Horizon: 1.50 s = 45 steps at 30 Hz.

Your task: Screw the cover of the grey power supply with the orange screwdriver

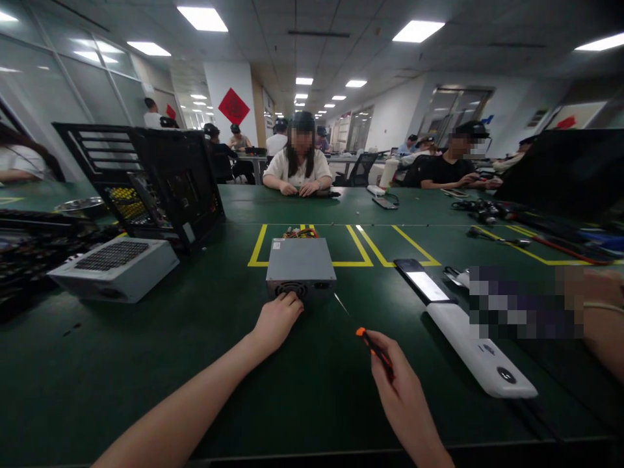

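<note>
A grey computer power supply (298, 259) sits on the green table in front of me, its fan grille and power socket facing me and a bundle of coloured wires (299, 232) behind it. Bent fingers of my left hand (277, 322) press on the fan side. In my right hand (397, 374) is a screwdriver (373, 348) with an orange and black handle. Its thin shaft points up and left, the tip close to the power supply's lower right corner; whether it touches I cannot tell.
To the left are a second power supply (117, 266) and an open black computer case (166, 175). On the right lie a lit phone (424, 281), a white rounded device (480, 351) and another person's arm (602, 318). Yellow tape marks (363, 247) the table. A co-worker (299, 162) sits opposite.
</note>
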Available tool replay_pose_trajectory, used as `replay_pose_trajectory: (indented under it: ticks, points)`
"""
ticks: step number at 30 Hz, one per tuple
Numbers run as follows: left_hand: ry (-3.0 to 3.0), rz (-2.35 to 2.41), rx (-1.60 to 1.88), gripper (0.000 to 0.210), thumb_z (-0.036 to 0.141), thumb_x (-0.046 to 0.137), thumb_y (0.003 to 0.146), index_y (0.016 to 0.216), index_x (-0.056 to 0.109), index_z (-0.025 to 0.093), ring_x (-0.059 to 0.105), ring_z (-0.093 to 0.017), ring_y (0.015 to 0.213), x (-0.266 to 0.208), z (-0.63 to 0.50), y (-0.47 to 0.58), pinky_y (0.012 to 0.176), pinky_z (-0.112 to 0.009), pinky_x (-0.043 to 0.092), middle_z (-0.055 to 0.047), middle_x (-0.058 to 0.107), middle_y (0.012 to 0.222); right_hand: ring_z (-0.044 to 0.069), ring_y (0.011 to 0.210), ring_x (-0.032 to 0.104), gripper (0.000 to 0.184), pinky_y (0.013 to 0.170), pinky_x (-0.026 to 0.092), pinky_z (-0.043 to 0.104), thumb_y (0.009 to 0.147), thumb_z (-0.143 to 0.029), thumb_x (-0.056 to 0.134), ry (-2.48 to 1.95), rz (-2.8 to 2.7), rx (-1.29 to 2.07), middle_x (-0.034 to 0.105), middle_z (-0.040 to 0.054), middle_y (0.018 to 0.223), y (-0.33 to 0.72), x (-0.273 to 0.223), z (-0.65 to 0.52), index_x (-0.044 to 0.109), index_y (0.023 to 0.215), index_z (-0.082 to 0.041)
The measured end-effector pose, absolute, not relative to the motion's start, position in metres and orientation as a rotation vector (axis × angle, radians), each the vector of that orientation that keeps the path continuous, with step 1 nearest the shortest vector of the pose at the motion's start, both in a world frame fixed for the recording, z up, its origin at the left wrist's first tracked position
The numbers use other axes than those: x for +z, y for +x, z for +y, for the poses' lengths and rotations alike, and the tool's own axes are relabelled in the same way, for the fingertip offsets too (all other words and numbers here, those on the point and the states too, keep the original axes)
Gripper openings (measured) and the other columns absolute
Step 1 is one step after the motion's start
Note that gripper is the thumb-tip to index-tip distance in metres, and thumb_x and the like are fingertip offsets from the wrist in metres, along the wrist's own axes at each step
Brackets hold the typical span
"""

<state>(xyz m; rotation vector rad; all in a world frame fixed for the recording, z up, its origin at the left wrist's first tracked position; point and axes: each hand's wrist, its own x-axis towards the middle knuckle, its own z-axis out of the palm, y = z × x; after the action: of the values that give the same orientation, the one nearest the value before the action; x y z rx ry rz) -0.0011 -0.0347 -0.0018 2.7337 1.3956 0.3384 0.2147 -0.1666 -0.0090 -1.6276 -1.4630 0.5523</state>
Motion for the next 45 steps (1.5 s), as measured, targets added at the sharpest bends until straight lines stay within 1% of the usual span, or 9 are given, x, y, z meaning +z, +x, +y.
replay_pose_trajectory:
  ticks: [7,11,15,18,22,26,30,36,45]
  points:
    - [2.640,1.269,0.497,0.029,0.023,0.040,0.091,0.114,0.058,0.020,0.051,-0.021,0.101,-0.009,-0.031,-0.006,0.083,-0.034,0.045,-0.006,0.056,0.110,0.020,0.091,0.056,0.036,0.078,0.047,0.035,0.084,-0.040,0.044,-1.546,-1.157,0.724,0.056,0.0089,0.109,0.206,-0.017,-0.174,0.049,0.114,-0.021]
    - [2.677,1.207,0.503,0.025,0.023,0.042,0.090,0.104,0.063,0.020,0.051,-0.022,0.098,-0.010,-0.032,-0.004,0.079,-0.034,0.046,-0.005,0.059,0.105,0.017,0.078,0.057,0.036,0.065,0.047,0.029,0.082,-0.041,0.049,-1.479,-1.110,0.819,0.059,0.0097,0.105,0.204,-0.018,-0.173,0.051,0.111,-0.019]
    - [2.588,1.181,0.591,0.022,0.022,0.043,0.089,0.096,0.063,0.019,0.053,-0.021,0.097,-0.009,-0.032,0.000,0.079,-0.034,0.044,-0.006,0.058,0.106,0.015,0.073,0.055,0.037,0.065,0.047,0.028,0.080,-0.042,0.052,-1.489,-1.095,0.843,0.060,0.0088,0.100,0.204,-0.017,-0.174,0.053,0.109,-0.019]
    - [2.236,1.142,0.773,0.016,0.023,0.048,0.087,0.094,0.062,0.020,0.055,-0.018,0.090,-0.006,-0.032,0.000,0.079,-0.031,0.043,-0.004,0.060,0.099,0.014,0.070,0.055,0.037,0.065,0.048,0.027,0.080,-0.043,0.053,-1.500,-1.086,0.856,0.060,0.0079,0.098,0.201,-0.017,-0.178,0.055,0.108,-0.019]
    - [1.583,0.978,0.862,0.014,0.026,0.055,0.082,0.092,0.061,0.018,0.056,-0.013,0.074,-0.001,-0.036,-0.006,0.064,-0.025,0.042,-0.002,0.062,0.083,0.014,0.066,0.054,0.038,0.061,0.048,0.026,0.080,-0.044,0.054,-1.456,-1.081,0.919,0.061,0.0076,0.094,0.187,-0.014,-0.186,0.056,0.109,-0.020]
    - [1.134,0.811,0.919,0.018,0.026,0.068,0.072,0.087,0.065,0.017,0.054,-0.010,0.074,0.003,-0.042,-0.010,0.065,-0.022,0.040,-0.001,0.061,0.082,0.013,0.058,0.052,0.039,0.055,0.046,0.025,0.080,-0.047,0.052,-1.424,-1.058,1.006,0.062,0.0060,0.086,0.166,-0.009,-0.193,0.057,0.108,-0.021]
    - [0.886,0.691,0.915,0.022,0.023,0.075,0.066,0.084,0.066,0.016,0.053,-0.007,0.069,0.005,-0.043,-0.010,0.064,-0.019,0.041,0.000,0.060,0.080,0.011,0.057,0.050,0.041,0.059,0.045,0.025,0.078,-0.052,0.052,-1.417,-0.990,0.981,0.061,0.0052,0.088,0.148,-0.005,-0.197,0.059,0.105,-0.021]
    - [0.808,0.648,0.882,0.021,0.019,0.076,0.066,0.084,0.065,0.014,0.055,-0.008,0.072,0.006,-0.043,-0.013,0.066,-0.020,0.044,-0.001,0.060,0.080,0.012,0.055,0.049,0.042,0.052,0.043,0.026,0.075,-0.054,0.057,-1.407,-0.909,0.986,0.061,0.0057,0.088,0.145,-0.001,-0.198,0.060,0.102,-0.022]
    - [0.952,0.605,0.822,0.019,0.024,0.072,0.070,0.083,0.063,0.014,0.052,-0.008,0.069,0.005,-0.043,-0.014,0.065,-0.022,0.042,0.000,0.057,0.078,0.013,0.058,0.051,0.042,0.055,0.044,0.026,0.076,-0.051,0.057,-1.410,-0.960,0.992,0.063,0.0085,0.094,0.150,-0.006,-0.197,0.060,0.104,-0.020]
